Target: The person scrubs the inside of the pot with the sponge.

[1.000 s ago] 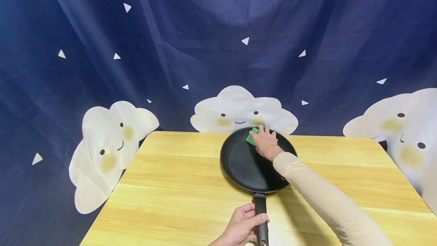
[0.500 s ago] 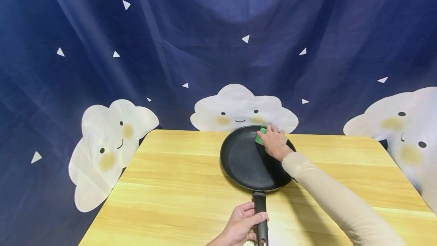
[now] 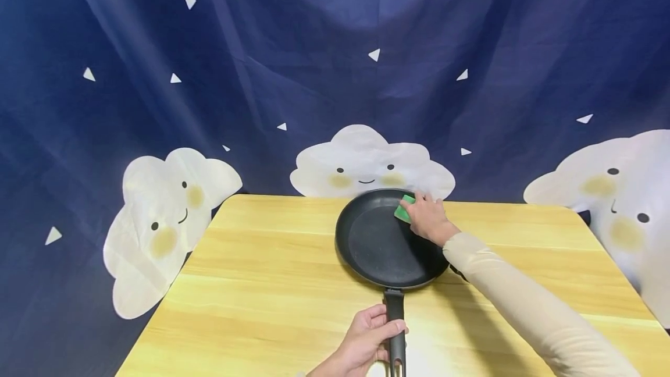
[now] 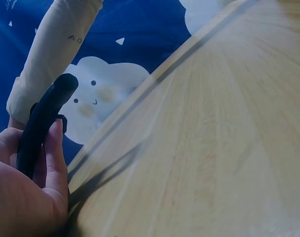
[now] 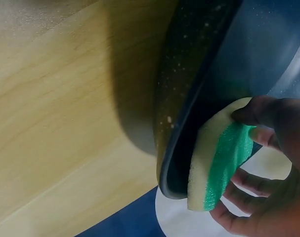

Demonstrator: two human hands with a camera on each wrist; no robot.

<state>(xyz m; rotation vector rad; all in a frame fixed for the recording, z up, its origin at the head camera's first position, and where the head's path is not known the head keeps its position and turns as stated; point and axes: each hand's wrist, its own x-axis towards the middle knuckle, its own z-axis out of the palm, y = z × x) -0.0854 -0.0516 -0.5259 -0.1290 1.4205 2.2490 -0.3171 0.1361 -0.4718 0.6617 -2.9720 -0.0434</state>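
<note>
A black frying pan is on the wooden table, its handle pointing toward me. My left hand grips that handle, thumb across the top; in the left wrist view the handle rises between thumb and fingers. At the pan's far right inner wall, my right hand holds a sponge. The right wrist view shows the sponge as a cream layer and a green layer, pinched between the thumb and fingers of the right hand and lying against the pan's rim.
The light wooden table extends to both sides of the pan. Behind it hangs a dark blue curtain printed with smiling white clouds and small triangles. My right sleeve reaches over the table's right side.
My right hand has moved the sponge a little to the right along the pan's far inner side. The left hand has kept its grip on the handle.
</note>
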